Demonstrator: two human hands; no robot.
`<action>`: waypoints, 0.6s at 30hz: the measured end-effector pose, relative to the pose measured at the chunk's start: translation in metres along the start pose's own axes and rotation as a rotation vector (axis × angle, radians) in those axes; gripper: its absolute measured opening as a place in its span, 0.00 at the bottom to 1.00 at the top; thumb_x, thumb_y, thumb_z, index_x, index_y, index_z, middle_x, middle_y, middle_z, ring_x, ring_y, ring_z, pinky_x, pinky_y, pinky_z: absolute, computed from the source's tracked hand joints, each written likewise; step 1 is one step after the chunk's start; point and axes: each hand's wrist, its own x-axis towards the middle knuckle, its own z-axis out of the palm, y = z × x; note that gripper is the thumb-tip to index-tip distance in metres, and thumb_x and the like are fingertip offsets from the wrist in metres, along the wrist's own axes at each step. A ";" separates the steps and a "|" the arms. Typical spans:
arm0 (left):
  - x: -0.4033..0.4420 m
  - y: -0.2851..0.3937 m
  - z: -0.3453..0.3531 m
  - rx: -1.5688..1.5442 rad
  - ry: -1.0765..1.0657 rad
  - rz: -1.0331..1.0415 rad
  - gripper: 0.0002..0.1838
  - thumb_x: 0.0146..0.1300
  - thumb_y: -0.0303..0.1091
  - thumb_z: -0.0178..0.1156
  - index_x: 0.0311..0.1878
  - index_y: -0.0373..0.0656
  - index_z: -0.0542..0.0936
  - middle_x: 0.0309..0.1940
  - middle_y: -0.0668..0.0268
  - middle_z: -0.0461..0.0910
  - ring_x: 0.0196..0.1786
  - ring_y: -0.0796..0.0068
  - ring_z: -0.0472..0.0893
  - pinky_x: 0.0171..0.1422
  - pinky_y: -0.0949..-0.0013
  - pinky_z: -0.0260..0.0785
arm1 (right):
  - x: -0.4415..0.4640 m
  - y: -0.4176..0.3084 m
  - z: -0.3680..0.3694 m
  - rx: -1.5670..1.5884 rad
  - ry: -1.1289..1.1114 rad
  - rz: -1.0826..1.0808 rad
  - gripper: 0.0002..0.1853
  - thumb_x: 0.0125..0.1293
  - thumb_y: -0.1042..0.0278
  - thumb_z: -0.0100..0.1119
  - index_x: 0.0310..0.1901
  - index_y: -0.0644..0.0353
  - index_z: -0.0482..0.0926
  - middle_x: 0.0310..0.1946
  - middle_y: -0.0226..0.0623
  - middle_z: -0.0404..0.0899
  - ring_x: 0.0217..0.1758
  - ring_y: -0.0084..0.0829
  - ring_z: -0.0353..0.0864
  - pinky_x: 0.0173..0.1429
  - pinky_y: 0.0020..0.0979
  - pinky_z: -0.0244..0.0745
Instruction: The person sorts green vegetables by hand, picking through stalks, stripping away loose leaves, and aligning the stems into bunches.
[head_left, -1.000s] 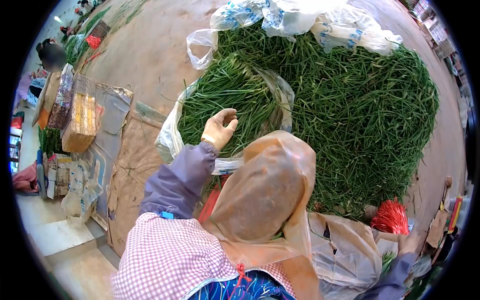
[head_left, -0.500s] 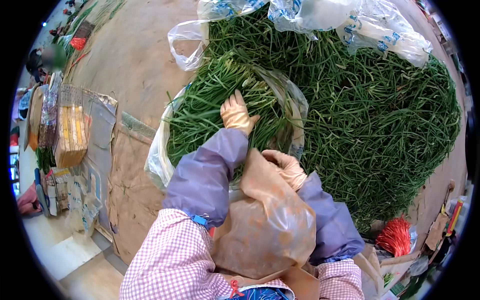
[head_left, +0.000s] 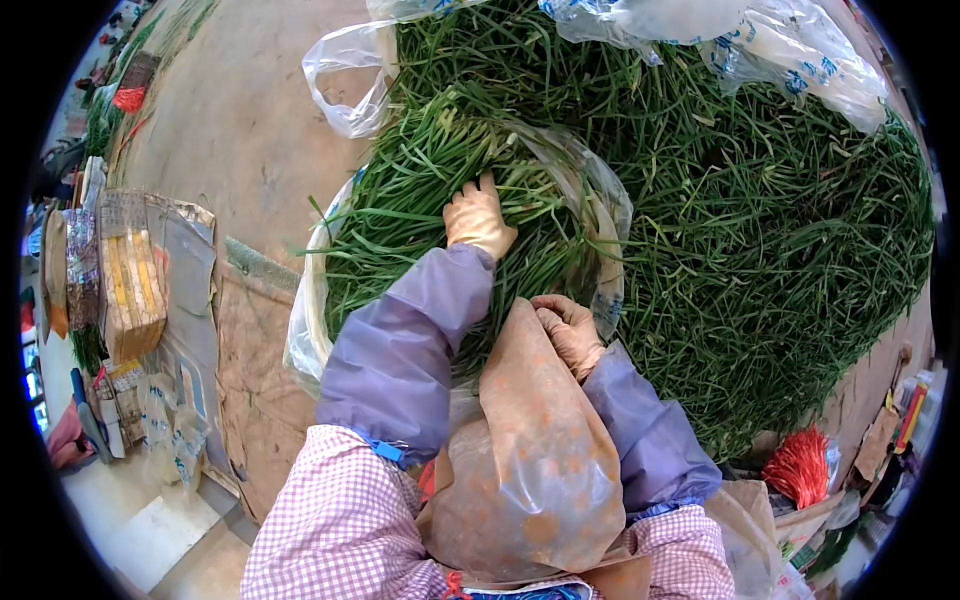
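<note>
My left hand (head_left: 478,218), in a pale tan glove, presses down on long green chives (head_left: 410,190) heaped in a clear plastic bag (head_left: 612,215). Its fingers are apart, the tips partly sunk among the stems. Closer to my body, my right hand (head_left: 572,335), also gloved, is closed at the raised edge of a stained brown plastic apron (head_left: 535,430). The apron's top is pulled up to a point beside that hand. Part of the right fingers is hidden behind it.
A large pile of loose green chives (head_left: 770,250) spreads on the right, with crumpled plastic bags (head_left: 660,25) over its far side. Red ties (head_left: 800,468) lie at the lower right. At left are cardboard (head_left: 265,350) and a yellow-and-white stack (head_left: 132,290).
My left hand has gone from lying flat to bent fingers pushing into the chives. The right hand stays at the apron edge. The view has shifted slightly.
</note>
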 end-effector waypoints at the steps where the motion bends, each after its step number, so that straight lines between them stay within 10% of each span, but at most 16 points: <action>1: 0.003 -0.003 -0.002 -0.005 -0.022 0.009 0.52 0.40 0.45 0.76 0.69 0.41 0.61 0.53 0.52 0.74 0.57 0.53 0.75 0.59 0.57 0.71 | 0.003 0.003 -0.002 0.031 -0.004 -0.012 0.12 0.69 0.72 0.59 0.50 0.67 0.79 0.40 0.32 0.82 0.42 0.22 0.78 0.48 0.24 0.74; 10: 0.001 -0.033 -0.018 -0.518 -0.080 0.169 0.49 0.41 0.37 0.72 0.70 0.40 0.61 0.50 0.48 0.80 0.54 0.50 0.80 0.61 0.60 0.71 | 0.009 -0.024 0.004 0.151 0.144 -0.163 0.12 0.68 0.74 0.58 0.52 0.65 0.79 0.42 0.32 0.82 0.44 0.22 0.78 0.54 0.24 0.73; 18: -0.047 -0.049 -0.061 -1.106 -0.232 0.278 0.52 0.47 0.24 0.74 0.73 0.38 0.52 0.64 0.58 0.72 0.66 0.67 0.72 0.69 0.66 0.66 | 0.011 -0.040 0.033 0.018 0.082 -0.425 0.41 0.58 0.68 0.72 0.71 0.63 0.60 0.66 0.47 0.68 0.70 0.40 0.65 0.73 0.37 0.58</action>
